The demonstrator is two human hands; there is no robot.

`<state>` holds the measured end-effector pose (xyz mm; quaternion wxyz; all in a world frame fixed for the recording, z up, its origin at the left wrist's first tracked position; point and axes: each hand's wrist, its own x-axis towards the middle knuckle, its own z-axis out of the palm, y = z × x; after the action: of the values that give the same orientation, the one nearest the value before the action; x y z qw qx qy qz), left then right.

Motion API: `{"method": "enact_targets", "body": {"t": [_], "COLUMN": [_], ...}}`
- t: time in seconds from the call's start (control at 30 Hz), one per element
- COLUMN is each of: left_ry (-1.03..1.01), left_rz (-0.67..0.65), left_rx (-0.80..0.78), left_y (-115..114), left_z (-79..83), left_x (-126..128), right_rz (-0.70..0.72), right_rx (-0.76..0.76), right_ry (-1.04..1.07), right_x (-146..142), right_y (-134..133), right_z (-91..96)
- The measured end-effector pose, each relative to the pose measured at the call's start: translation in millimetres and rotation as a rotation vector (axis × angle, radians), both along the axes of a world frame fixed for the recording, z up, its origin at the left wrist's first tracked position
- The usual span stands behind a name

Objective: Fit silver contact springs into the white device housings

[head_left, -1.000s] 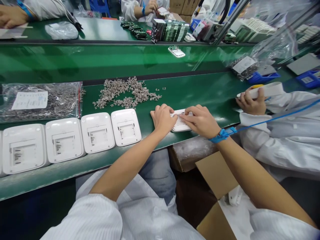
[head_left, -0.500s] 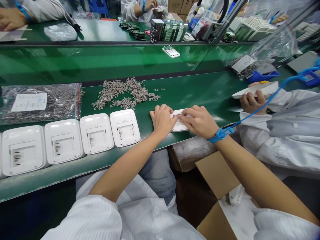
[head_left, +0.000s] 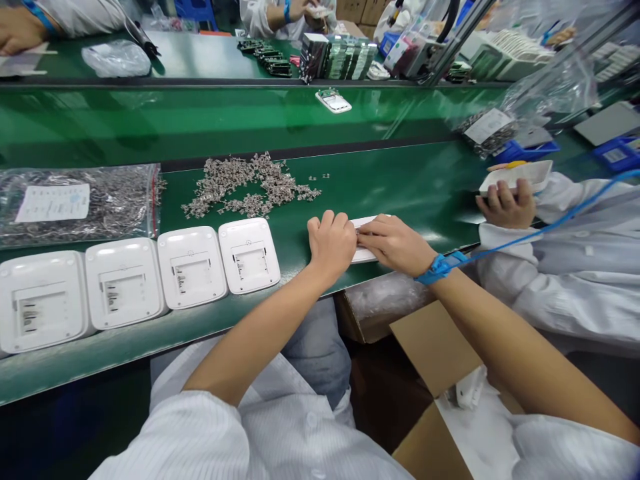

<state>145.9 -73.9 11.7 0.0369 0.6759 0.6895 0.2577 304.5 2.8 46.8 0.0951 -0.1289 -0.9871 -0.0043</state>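
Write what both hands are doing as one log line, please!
left hand: on white casing | right hand: on same casing | left of hands: row of similar casings | beyond row: loose metal parts

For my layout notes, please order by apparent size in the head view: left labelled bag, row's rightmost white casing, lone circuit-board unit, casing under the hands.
1. Left labelled bag
2. Rightmost white casing
3. Lone circuit-board unit
Unsure: partly hidden casing under left hand and right hand.
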Motion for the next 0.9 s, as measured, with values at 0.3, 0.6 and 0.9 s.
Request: {"method": "enact_targets", "body": {"t": [0.3, 0.6, 0.9], "left_ry": [0.011, -0.018, -0.044], "left_rz": [0.010, 0.024, 0.226], "left_rx": [-0.002, -0.035, -0.070], "left_y": [1, 0, -31], "left_z": [-4.7, 2.2, 17.7], "left_x": [1, 1, -5], "right_rz": [-0.227, -0.193, -0.323], "right_rx": [0.170, 0.151, 0.319], "right_ry": [0.054, -0.024, 0.060], "right_x": [5, 0, -1], "right_y": [-14, -14, -7], "right_z": [-10.4, -1.2, 8.1]}}
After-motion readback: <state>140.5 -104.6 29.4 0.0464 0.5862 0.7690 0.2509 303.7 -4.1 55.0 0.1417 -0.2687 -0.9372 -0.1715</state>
